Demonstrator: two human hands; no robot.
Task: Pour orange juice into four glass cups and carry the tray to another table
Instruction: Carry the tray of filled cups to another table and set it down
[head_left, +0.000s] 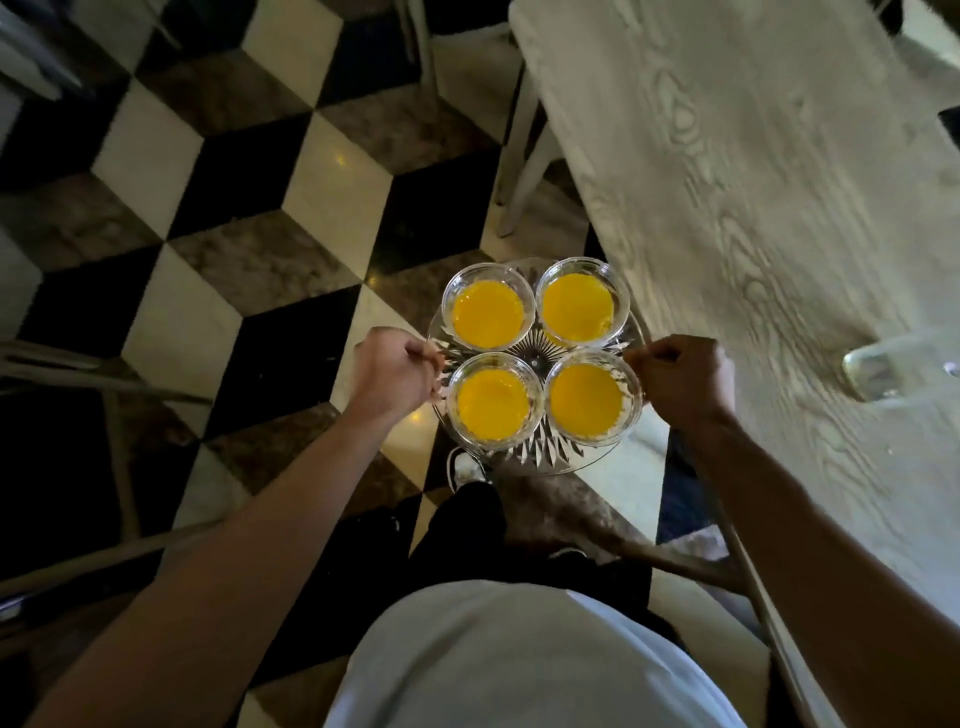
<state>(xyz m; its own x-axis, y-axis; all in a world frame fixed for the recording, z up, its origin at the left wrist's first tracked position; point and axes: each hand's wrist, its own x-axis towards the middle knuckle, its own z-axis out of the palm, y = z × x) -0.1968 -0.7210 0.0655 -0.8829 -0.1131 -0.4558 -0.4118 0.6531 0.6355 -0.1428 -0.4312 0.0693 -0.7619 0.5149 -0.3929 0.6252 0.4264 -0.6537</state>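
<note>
A: Tray (524, 457) held out over the checkered floor (311, 208), clear of the wooden bench (753, 182) at right. Four glass cups (488, 306) on it in a tight two-by-two square, each filled with orange juice (586, 401).

B: Grip?

A: Left hand (397, 371) on the left rim, right hand (680, 376) on the right rim, directly opposite. Fingers (652, 358) curled shut and clamped on the edge, on both sides.

B: Handling?

A: Probably heavy for its size: cut glass plus four full cups. Stiff, no flex. Fragile throughout, and likely slick at the rim, so a firm pinch with support underneath looks wise. Whether any fingers reach beneath cannot be told from above.

B: Weak point?

A: Liquid. High fill in wide mouths, so prone to slopping with any tilt or jolt. Cups touching or nearly so, free-standing, nothing to stop a slide on smooth glass. Best kept level, rim grip at opposite points as now, slow steps.

B: Anything else nearby?

A: Clear glass object (893, 371) on the bench edge; blurred, kind uncertain.
</note>
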